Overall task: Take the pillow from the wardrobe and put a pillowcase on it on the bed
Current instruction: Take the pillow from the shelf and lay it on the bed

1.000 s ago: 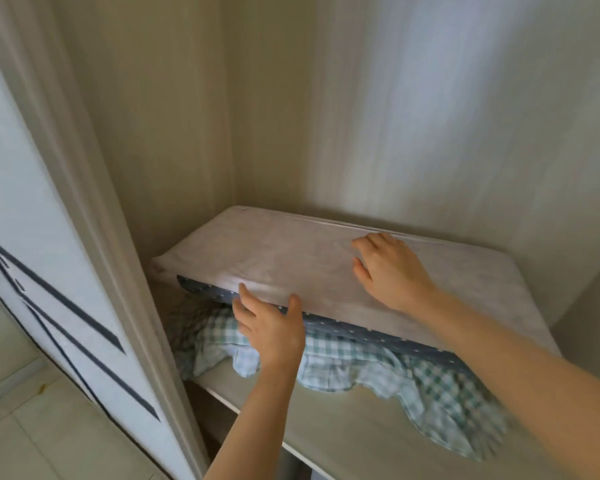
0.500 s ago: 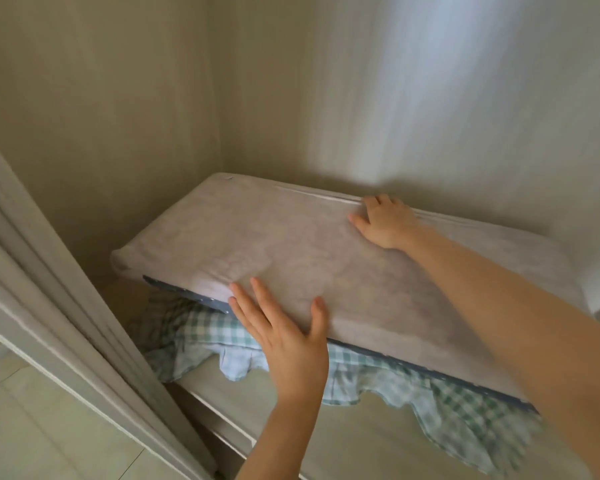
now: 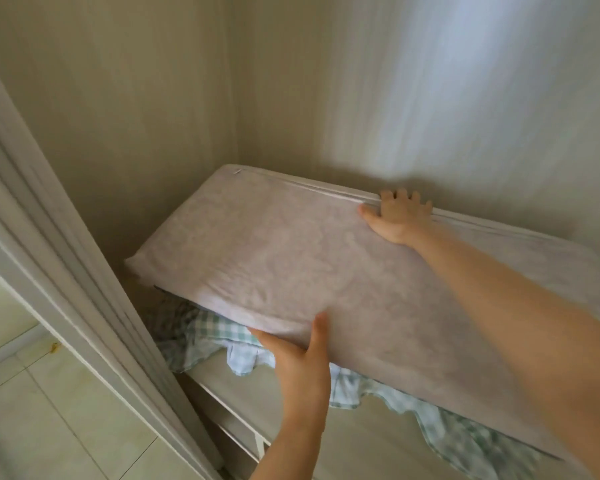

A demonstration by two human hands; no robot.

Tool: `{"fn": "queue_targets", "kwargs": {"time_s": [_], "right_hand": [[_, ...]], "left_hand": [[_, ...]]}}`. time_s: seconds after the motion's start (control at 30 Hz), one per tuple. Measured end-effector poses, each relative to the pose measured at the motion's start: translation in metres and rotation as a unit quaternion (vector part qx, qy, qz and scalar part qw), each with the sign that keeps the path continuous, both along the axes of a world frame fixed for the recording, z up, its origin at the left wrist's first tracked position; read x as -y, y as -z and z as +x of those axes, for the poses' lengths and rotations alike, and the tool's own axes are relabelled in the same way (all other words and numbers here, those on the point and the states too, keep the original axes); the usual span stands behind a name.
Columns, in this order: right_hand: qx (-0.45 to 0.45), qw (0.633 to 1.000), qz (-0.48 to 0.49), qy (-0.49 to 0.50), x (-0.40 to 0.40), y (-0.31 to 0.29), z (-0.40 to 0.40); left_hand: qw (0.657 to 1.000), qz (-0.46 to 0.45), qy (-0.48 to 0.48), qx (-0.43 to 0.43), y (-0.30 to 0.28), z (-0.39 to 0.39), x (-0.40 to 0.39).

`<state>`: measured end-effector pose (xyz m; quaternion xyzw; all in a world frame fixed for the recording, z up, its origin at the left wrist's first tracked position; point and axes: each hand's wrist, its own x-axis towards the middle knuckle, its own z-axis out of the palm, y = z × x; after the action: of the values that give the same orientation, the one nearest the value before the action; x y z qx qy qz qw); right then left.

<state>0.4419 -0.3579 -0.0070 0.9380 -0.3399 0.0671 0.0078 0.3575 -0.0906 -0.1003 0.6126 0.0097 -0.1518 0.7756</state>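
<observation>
A large pale grey pillow (image 3: 291, 251) lies on a wardrobe shelf (image 3: 354, 441), its front edge raised off the shelf. My left hand (image 3: 300, 362) grips that front edge, thumb on top and fingers underneath. My right hand (image 3: 397, 216) reaches across the pillow and hooks its fingers over the far edge by the back wall. Under the pillow lies a green-and-white checked cloth with a frilled edge (image 3: 222, 337), perhaps the pillowcase; most of it is hidden.
The wardrobe's side wall (image 3: 118, 133) and back wall (image 3: 430, 98) close in the shelf. A white door frame (image 3: 66, 306) slants along the left. Pale floor tiles (image 3: 32, 410) show at the lower left.
My right hand slid from the pillow's top to its far edge. My left hand went from resting on the front edge to gripping it from below, and that edge has risen.
</observation>
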Motion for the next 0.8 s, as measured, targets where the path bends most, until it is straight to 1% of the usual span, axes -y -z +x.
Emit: {"fn": "queue_targets", "kwargs": {"time_s": [0.07,0.2,0.3,0.37,0.5,0.6,0.7,0.8], "right_hand": [[0.014,1.000,-0.012,-0.002,-0.007,-0.007,-0.008],[0.047,0.999,-0.015,0.016,-0.014,-0.020,-0.037],[0.106,0.993,-0.005,0.045,-0.015,-0.036,-0.069],[0.163,0.984,0.007,0.075,-0.020,-0.052,-0.090],[0.302,0.944,0.023,0.130,-0.043,-0.084,-0.132],[0.399,0.900,0.031,0.175,-0.071,-0.101,-0.160],[0.474,0.858,0.037,0.195,-0.102,-0.110,-0.188],[0.525,0.829,0.045,0.190,-0.134,-0.109,-0.214]], "left_hand": [[0.999,-0.030,-0.016,-0.001,-0.009,-0.004,0.003],[0.997,-0.047,-0.049,0.021,-0.025,-0.011,0.002],[0.995,-0.050,-0.048,0.066,-0.042,-0.020,0.000],[0.992,-0.046,-0.051,0.107,-0.061,-0.028,-0.002],[0.976,-0.031,-0.082,0.201,-0.105,-0.049,-0.013],[0.958,-0.015,-0.118,0.261,-0.136,-0.066,-0.029],[0.943,0.006,-0.148,0.297,-0.162,-0.084,-0.051],[0.931,0.020,-0.168,0.324,-0.181,-0.102,-0.078]]}}
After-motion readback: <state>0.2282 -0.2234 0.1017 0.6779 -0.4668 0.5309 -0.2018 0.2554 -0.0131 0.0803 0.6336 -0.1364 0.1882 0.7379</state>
